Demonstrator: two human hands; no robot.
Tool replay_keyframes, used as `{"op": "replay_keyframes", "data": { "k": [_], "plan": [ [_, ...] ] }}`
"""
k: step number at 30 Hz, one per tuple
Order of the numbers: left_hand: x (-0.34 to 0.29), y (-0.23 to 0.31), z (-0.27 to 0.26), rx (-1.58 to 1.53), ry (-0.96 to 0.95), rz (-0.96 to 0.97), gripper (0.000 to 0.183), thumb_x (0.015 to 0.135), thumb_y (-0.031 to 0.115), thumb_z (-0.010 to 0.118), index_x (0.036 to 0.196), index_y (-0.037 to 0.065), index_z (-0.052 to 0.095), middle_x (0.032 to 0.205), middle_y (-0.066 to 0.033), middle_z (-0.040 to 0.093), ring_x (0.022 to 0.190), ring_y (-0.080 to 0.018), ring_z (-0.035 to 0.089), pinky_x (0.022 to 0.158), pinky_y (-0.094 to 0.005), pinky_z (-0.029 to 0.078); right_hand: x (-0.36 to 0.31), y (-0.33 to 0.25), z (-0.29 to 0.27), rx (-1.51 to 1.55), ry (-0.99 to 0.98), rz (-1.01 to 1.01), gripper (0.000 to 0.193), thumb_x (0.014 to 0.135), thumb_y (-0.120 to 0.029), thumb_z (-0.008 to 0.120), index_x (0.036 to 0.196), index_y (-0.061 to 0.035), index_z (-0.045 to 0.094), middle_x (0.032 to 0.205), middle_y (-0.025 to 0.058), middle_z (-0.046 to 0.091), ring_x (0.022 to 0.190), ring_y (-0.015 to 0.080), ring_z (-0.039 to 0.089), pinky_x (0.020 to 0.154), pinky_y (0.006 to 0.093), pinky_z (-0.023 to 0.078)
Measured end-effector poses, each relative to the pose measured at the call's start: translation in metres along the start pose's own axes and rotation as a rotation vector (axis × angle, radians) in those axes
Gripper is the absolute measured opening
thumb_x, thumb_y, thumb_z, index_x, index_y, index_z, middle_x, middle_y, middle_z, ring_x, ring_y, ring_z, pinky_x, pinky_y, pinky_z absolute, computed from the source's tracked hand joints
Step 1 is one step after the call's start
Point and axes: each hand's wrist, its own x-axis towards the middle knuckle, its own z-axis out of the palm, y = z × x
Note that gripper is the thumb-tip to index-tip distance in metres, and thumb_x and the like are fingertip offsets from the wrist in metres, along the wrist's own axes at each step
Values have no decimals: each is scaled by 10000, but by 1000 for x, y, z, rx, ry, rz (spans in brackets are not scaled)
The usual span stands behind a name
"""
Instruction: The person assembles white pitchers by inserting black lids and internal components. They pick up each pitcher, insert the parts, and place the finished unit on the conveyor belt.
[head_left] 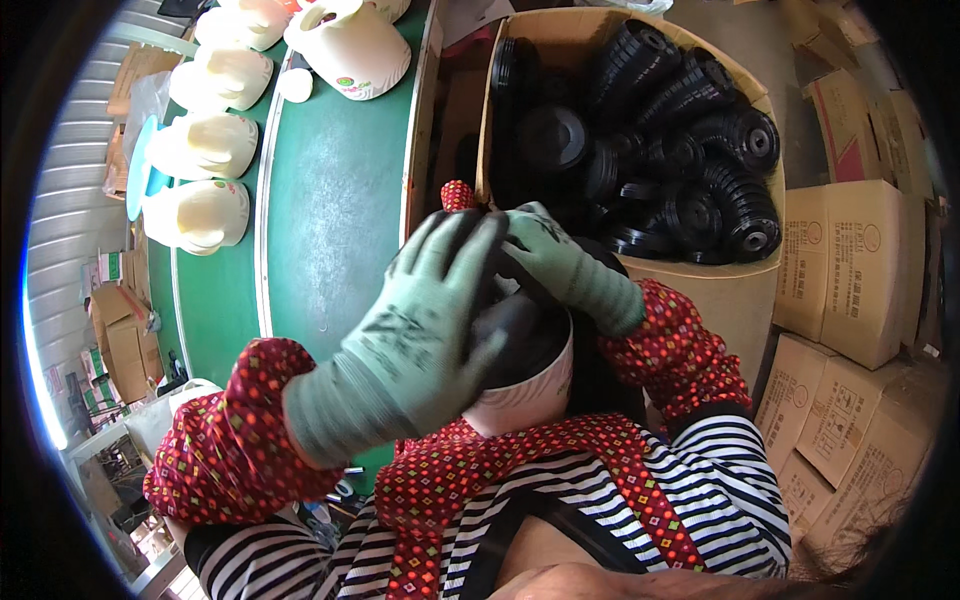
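Against my body, just in front of my apron, is a cream-white jug (pixel 525 405) with a wavy pattern, its black round end (pixel 540 350) facing up. Spread across the top of it is my left hand (pixel 420 310), in a green-grey glove, fingers stretched out and thumb blurred. My right hand (pixel 560 262), gloved alike, has its fingers curled at the far side of the black plastic part; its fingertips are partly hidden. Beyond my hands, a carton (pixel 487 130) holds many stacked black round plastic parts (pixel 640 65).
To the left runs a green-topped bench (pixel 335 200) with metal strips. A floral-marked white jug (pixel 355 50) and a small white disc (pixel 295 85) stand on it, with a row of white jugs (pixel 205 145) further left. Closed cartons (pixel 850 270) are stacked at the right.
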Motion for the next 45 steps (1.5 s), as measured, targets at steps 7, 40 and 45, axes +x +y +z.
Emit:
{"op": "replay_keyframes", "data": {
  "k": [7, 40, 45],
  "plan": [
    [7, -129, 34, -275, -16, -19, 491, 1063, 287, 530, 1432, -36, 558, 1283, -279, 671, 1198, -435, 653, 1060, -461, 500, -1, -95, -43, -480, -119, 130, 502, 870, -313, 682, 1310, -72, 679, 961, 122, 612, 866, 302, 575, 805, 483, 411],
    [-195, -171, 105, -755, 644, 49, 924, 759, 164, 907, 1544, 51, 431, 1613, -161, 380, 1454, -307, 451, 1178, -437, 425, 30, -92, 12, 1193, 322, 558, 660, 1079, -565, 489, 1433, -14, 575, 1404, 147, 654, 1262, 286, 634, 1108, 442, 496],
    [-250, -152, 115, -1317, 794, -26, 581, 1011, 237, 732, 1458, -50, 497, 1341, -151, 659, 1198, -282, 679, 1064, -411, 532, 68, -104, 89, 1217, -92, 568, 706, 1092, -608, 379, 1512, -53, 497, 1451, 132, 596, 1337, 291, 565, 1137, 456, 456]
  ]
}}
